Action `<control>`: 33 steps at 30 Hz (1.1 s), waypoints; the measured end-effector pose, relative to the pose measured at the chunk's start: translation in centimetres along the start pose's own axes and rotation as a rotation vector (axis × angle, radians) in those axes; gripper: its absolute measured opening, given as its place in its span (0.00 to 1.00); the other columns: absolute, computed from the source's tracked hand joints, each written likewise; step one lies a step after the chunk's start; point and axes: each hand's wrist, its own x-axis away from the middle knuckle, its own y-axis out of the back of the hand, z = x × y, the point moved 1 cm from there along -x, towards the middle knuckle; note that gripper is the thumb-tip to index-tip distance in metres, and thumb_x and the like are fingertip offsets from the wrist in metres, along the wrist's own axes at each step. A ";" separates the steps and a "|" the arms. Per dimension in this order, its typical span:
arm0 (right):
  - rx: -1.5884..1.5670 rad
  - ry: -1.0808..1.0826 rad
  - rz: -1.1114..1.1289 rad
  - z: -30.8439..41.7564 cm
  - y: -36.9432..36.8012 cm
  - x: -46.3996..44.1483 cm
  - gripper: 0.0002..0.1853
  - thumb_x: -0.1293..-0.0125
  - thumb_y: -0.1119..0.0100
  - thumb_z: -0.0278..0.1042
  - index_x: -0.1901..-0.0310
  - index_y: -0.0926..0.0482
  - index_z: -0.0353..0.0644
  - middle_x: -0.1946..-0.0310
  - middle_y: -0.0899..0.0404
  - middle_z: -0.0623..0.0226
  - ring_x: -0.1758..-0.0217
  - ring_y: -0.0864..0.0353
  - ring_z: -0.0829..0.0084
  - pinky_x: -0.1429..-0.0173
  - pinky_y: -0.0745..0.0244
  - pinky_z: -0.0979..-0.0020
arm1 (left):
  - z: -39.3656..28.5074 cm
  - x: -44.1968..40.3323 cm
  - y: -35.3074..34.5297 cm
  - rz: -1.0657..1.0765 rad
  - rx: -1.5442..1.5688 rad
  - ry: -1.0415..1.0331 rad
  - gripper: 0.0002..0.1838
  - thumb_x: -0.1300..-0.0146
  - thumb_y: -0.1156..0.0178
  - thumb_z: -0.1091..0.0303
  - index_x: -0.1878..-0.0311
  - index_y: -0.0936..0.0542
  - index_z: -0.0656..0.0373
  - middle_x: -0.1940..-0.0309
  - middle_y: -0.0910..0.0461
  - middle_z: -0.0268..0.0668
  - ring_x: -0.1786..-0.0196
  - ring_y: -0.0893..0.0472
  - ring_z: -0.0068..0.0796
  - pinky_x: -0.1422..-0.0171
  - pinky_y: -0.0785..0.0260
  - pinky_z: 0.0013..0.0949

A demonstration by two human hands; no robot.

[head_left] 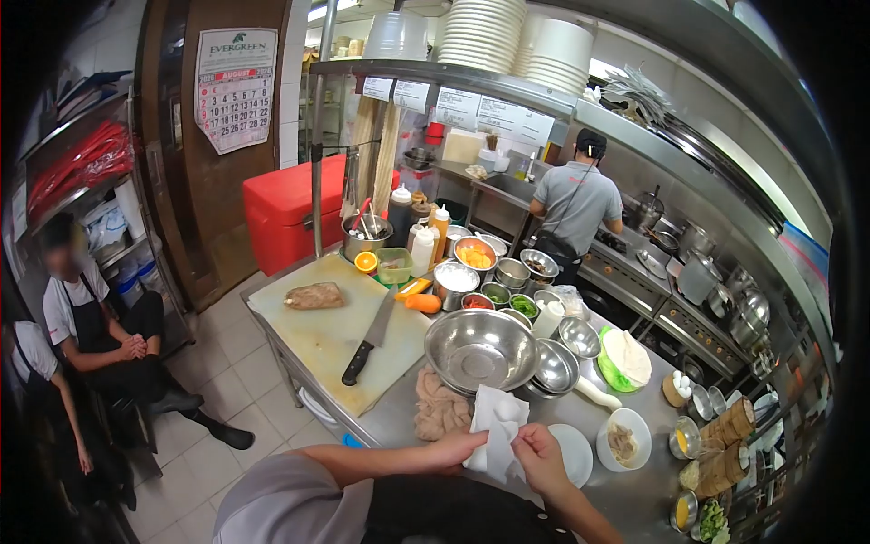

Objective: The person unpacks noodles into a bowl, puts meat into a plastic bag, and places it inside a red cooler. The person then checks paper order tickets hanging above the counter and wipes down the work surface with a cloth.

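Observation:
A white paper towel (497, 426) is held up between both hands, just in front of a large steel mixing bowl (480, 349). My left hand (460, 449) grips its left edge, while the fingers of my right hand (538, 450) are closed on its right side. Anything inside the folds is hidden. A crumpled brown cloth (441, 404) lies by my left hand. Close to my right hand are a white plate (572, 456) and a white bowl (623, 441) with pale food in it.
A black-handled knife (370, 346) and a brown block (314, 296) lie on the cutting board (308, 340). Several bowls and squeeze bottles (422, 249) crowd the table's far side. One person (580, 199) stands at the stove; two people sit at the left.

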 end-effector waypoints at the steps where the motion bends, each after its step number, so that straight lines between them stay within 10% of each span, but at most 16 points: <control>1: 0.004 -0.012 0.006 0.2 -0.3 -0.1 0.05 0.26 0.42 0.23 0.52 0.26 0.40 0.64 0.20 0.73 0.62 0.23 0.83 0.56 0.27 0.78 | -0.1 0.1 0.0 -0.016 0.000 -0.015 0.25 0.24 0.42 0.57 0.31 0.26 0.62 0.42 0.17 0.39 0.43 0.15 0.35 0.39 0.21 0.42; 13: -0.064 0.020 0.154 1.9 -3.5 -0.6 0.40 0.43 0.20 0.28 0.33 0.38 0.40 0.40 0.28 0.56 0.41 0.22 0.68 0.42 0.21 0.65 | -0.9 0.1 -0.4 -0.073 -0.141 -0.227 0.22 0.22 0.44 0.58 0.32 0.26 0.61 0.44 0.17 0.39 0.46 0.15 0.31 0.43 0.21 0.37; 19: 0.463 0.178 0.204 2.2 -4.1 -0.8 0.62 0.53 0.12 0.39 0.22 0.48 0.38 0.38 0.32 0.49 0.38 0.23 0.55 0.39 0.20 0.58 | -0.8 -0.5 0.2 -0.121 0.040 -0.195 0.23 0.21 0.47 0.57 0.31 0.28 0.60 0.43 0.19 0.42 0.44 0.15 0.35 0.42 0.19 0.38; 33: 0.553 0.263 0.077 3.1 -5.5 -1.2 0.40 0.41 0.26 0.34 0.28 0.33 0.35 0.40 0.21 0.46 0.36 0.19 0.54 0.32 0.25 0.60 | 1.2 -2.8 1.7 -0.059 0.155 -0.349 0.22 0.20 0.50 0.53 0.36 0.23 0.60 0.47 0.16 0.38 0.45 0.16 0.31 0.40 0.24 0.35</control>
